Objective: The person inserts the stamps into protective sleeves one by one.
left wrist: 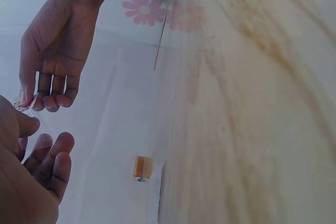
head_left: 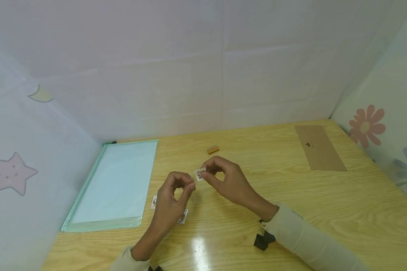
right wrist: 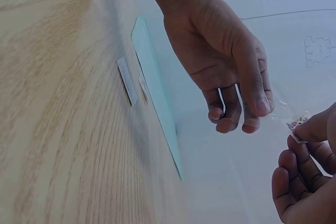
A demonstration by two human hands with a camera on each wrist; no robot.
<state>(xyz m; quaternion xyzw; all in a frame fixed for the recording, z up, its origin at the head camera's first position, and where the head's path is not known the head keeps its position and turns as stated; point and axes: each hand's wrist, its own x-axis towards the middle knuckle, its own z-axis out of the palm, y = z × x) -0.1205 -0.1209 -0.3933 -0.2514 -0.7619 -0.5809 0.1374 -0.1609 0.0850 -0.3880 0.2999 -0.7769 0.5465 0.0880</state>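
Note:
Between the thumb and forefinger of my right hand (head_left: 233, 185) is a small white square card (head_left: 200, 174) with a printed picture. My left hand (head_left: 169, 205) is just left of it, with thumb and forefinger pinched together. In the right wrist view a thin clear film (right wrist: 278, 109) shows at the left fingertips, beside the card. Both hands are raised above the wooden table. Under the left hand lie two more small picture cards, one at its left side (head_left: 154, 202) and one by its wrist (head_left: 182, 217), both partly hidden.
A clear zip pouch with green edging (head_left: 113, 184) lies flat at the left. Beyond the hands sits a small orange-brown block (head_left: 212, 149). A brown cardboard sheet (head_left: 320, 148) is at the back right. Pale printed sheets (head_left: 190, 75) wall in the table (head_left: 325, 203).

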